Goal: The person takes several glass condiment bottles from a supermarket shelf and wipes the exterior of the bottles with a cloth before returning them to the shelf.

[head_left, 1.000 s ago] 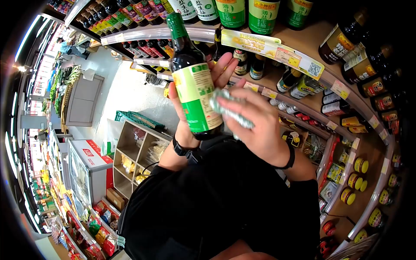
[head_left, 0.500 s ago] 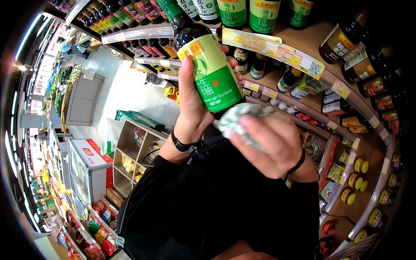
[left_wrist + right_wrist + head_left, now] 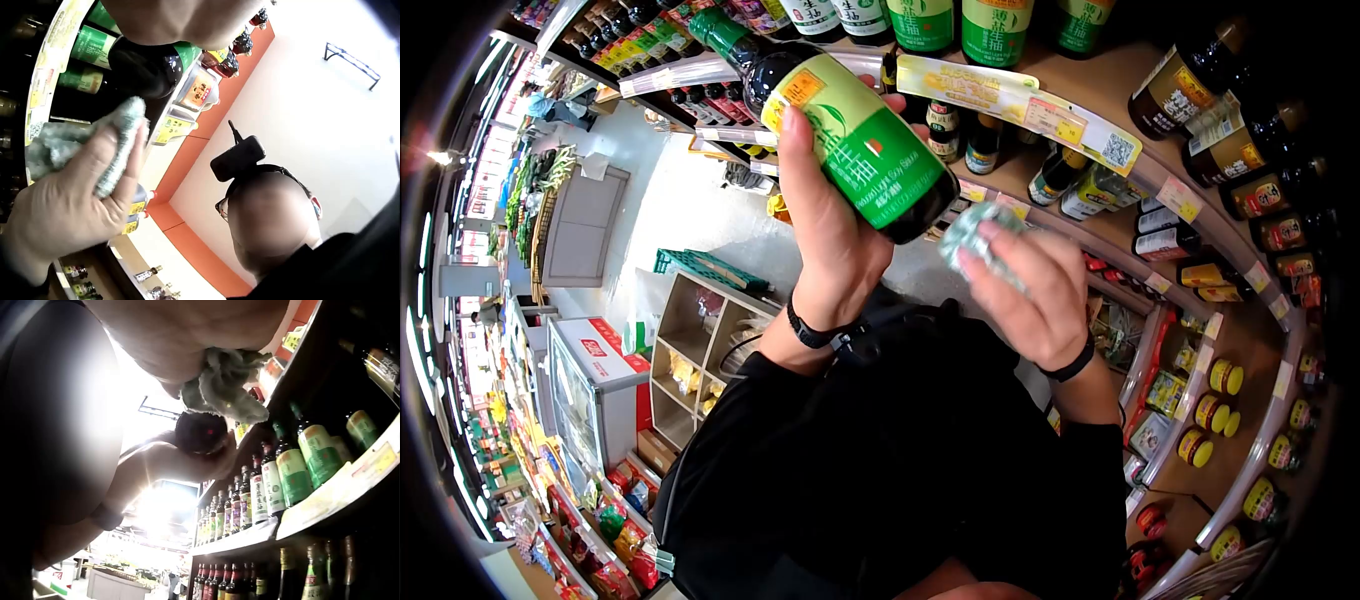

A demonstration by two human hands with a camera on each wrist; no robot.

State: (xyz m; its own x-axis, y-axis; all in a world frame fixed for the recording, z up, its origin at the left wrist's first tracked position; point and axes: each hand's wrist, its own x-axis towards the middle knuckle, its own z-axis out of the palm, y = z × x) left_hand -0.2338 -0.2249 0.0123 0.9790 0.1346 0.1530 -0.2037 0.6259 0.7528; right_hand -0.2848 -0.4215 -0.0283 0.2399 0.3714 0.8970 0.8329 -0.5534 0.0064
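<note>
My left hand grips a dark soy sauce bottle round its middle, thumb along the green and yellow label. The bottle lies tilted, its green cap toward the upper left and its base toward the lower right. In my right hand a crumpled pale green and white cloth is pinched between thumb and fingers, just off the bottle's base. The left wrist view shows the cloth bunched below the dark base. From the right wrist, the round base appears under the hanging cloth.
A shelf in front carries upright green-labelled bottles behind a price strip. Lower shelves hold smaller bottles and yellow-lidded jars. To the left stand a cubby rack and a white freezer.
My left hand has turned the bottle from its back label to its front and tilted it further left. The cloth has come off the label to beside the base.
</note>
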